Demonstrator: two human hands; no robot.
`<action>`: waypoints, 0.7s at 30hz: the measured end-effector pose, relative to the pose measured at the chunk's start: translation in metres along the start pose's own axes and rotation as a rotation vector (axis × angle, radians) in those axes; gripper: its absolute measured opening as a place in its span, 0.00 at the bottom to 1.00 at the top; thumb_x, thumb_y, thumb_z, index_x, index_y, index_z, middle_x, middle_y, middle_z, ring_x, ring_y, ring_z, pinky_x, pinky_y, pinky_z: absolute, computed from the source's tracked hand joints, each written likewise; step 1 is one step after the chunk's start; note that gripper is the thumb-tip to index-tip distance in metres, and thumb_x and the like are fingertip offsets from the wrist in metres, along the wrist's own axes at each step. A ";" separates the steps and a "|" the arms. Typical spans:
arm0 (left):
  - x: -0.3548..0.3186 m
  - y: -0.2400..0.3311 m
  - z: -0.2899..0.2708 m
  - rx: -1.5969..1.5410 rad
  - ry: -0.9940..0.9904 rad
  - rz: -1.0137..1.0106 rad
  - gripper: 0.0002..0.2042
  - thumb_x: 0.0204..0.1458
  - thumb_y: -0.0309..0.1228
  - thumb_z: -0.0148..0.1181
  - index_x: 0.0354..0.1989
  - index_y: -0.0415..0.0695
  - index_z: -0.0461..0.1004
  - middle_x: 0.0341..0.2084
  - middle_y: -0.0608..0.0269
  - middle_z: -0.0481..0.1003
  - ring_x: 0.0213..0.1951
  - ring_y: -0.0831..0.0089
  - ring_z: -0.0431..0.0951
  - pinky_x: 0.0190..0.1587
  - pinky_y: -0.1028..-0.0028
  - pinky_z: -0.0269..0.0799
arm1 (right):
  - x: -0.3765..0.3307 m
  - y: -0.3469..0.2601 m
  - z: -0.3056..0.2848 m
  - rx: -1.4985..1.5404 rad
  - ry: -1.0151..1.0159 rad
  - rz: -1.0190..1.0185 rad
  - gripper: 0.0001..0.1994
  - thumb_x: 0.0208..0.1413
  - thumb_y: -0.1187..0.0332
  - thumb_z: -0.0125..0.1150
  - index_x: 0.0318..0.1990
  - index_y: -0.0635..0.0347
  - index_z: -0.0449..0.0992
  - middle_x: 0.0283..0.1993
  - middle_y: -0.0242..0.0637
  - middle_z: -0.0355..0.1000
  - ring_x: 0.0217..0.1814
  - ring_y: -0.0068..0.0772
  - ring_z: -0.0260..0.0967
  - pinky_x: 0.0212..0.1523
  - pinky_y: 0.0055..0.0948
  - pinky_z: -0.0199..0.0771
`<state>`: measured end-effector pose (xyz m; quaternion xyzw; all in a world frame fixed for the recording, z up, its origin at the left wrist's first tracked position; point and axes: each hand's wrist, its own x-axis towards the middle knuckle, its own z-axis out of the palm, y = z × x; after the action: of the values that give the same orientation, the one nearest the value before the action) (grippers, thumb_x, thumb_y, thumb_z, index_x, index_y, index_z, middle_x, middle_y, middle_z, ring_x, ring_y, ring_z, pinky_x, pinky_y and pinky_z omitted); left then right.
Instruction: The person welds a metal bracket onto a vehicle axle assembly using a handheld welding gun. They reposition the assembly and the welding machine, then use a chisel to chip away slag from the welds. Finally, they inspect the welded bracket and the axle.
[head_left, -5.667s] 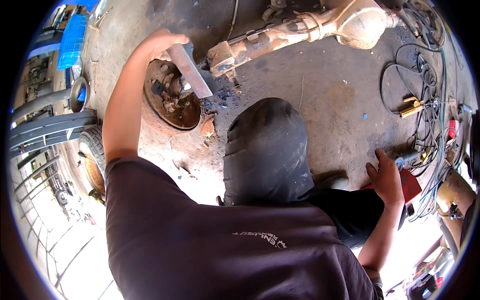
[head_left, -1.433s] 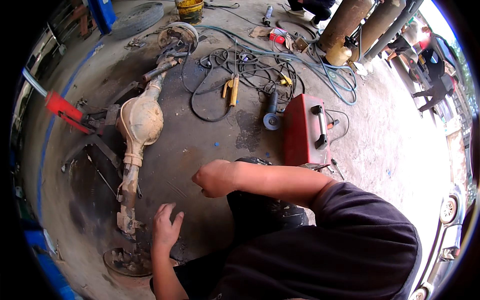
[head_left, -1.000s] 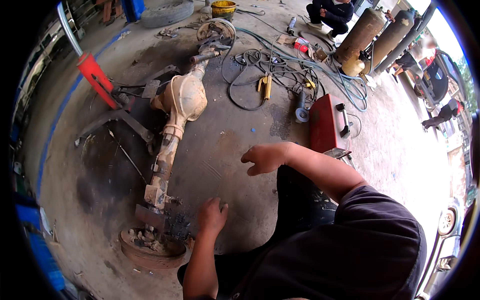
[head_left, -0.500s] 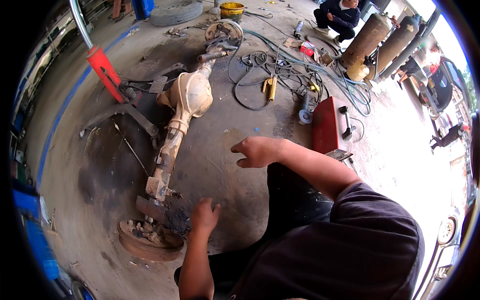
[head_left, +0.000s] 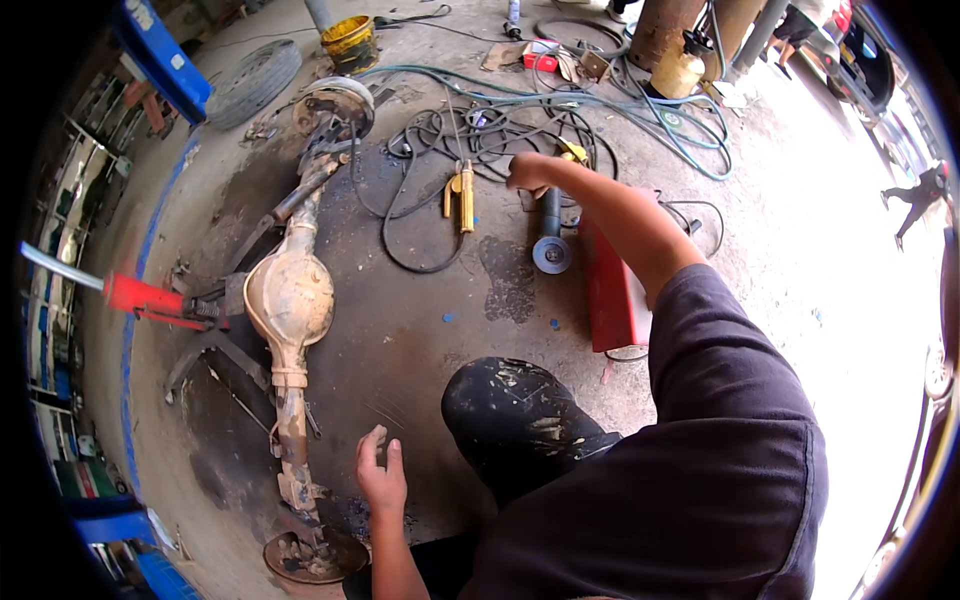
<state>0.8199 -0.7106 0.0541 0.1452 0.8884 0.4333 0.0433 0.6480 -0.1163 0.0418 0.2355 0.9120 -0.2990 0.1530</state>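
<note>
My left hand (head_left: 382,482) is raised over the floor beside the lower end of a rusty axle housing (head_left: 291,300). It holds nothing, with its thumb and fingers apart. My right arm stretches forward, and my right hand (head_left: 530,172) hangs at the rear end of an angle grinder (head_left: 551,225). The fingers there point down and are mostly hidden, so whether they touch or grip it does not show. The grinder lies on the floor with its round disc toward me. A red metal box (head_left: 610,290), partly behind my forearm, stands just right of it.
Tangled cables (head_left: 480,130) and a yellow electrode holder (head_left: 466,200) lie left of the grinder. A red floor jack (head_left: 145,296) stands by the axle's bulge. Farther off are a yellow bucket (head_left: 349,45), a tire (head_left: 250,85) and gas cylinders (head_left: 668,30).
My right hand has reached forward from above the bare floor to the grinder. My left hand has opened wider. The view has shifted, bringing the grinder and cables nearer the middle.
</note>
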 end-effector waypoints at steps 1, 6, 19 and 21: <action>0.008 0.033 0.021 -0.021 -0.028 0.087 0.18 0.59 0.28 0.64 0.56 0.34 0.76 0.52 0.46 0.78 0.52 0.53 0.79 0.56 0.61 0.75 | 0.017 0.045 -0.031 0.019 0.094 0.106 0.18 0.55 0.59 0.64 0.39 0.71 0.82 0.44 0.55 0.79 0.35 0.48 0.82 0.31 0.42 0.88; 0.065 0.176 0.115 -0.089 -0.272 0.561 0.25 0.63 0.41 0.60 0.58 0.29 0.73 0.55 0.42 0.76 0.56 0.46 0.76 0.61 0.57 0.70 | 0.029 0.205 -0.081 0.034 0.353 0.342 0.18 0.55 0.60 0.63 0.41 0.71 0.83 0.41 0.51 0.82 0.37 0.45 0.83 0.32 0.42 0.85; 0.149 0.247 0.218 0.282 -0.748 0.576 0.20 0.49 0.35 0.68 0.46 0.33 0.80 0.46 0.47 0.80 0.50 0.49 0.78 0.54 0.57 0.75 | -0.009 0.243 -0.034 -0.189 0.218 0.034 0.18 0.55 0.58 0.60 0.46 0.63 0.80 0.46 0.57 0.80 0.51 0.59 0.78 0.54 0.51 0.78; 0.163 0.244 0.233 0.274 -0.771 0.518 0.18 0.49 0.35 0.67 0.45 0.35 0.80 0.45 0.49 0.80 0.48 0.49 0.79 0.53 0.57 0.75 | -0.023 0.242 -0.029 -0.090 0.278 0.054 0.18 0.59 0.56 0.59 0.47 0.62 0.79 0.45 0.57 0.80 0.50 0.59 0.78 0.54 0.52 0.77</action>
<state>0.7654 -0.3438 0.1078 0.5159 0.7912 0.2236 0.2407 0.7896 0.0655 -0.0399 0.2919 0.9303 -0.2180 0.0436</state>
